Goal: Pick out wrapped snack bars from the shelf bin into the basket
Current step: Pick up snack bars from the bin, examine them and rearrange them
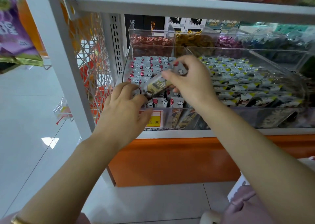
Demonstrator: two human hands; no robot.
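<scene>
Both hands are up at the front left bin of the white metal shelf point(187, 1). The right hand point(192, 80) hovers over the clear acrylic shelf bin point(172, 121), and its grip is closed tight: thumb and forefinger pinch the upper end of a cream-and-brown foil-wrapped snack bar point(157, 85), which hangs tilted, upper end to the right, just above the bin's contents. Higher in the same curled fingers sits a small grey wrapped piece point(181, 70) printed with a white cloud.

The left hand point(124, 108) is at the bin's front left corner, fingers bent, fingertips right at the dark lower end of the snack bar. It's blurred there, so I cannot tell whether that grip actually has hold of the wrapper or only touches it. Its thumb lies across the yellow price label point(154, 121) on the bin's front wall.

Inside the bin stand rows of grey wrapped snacks with red balloons and white clouds point(146, 67), packed upright. Just to the right, a second clear bin holds grey-and-yellow wrapped pieces point(238, 80). Behind, smaller clear bins carry red-brown twisted sweets point(150, 40) and golden ones point(192, 39). Below runs the shelf's orange base panel point(170, 162). A gold bracelet point(17, 221) rings the left wrist.
</scene>
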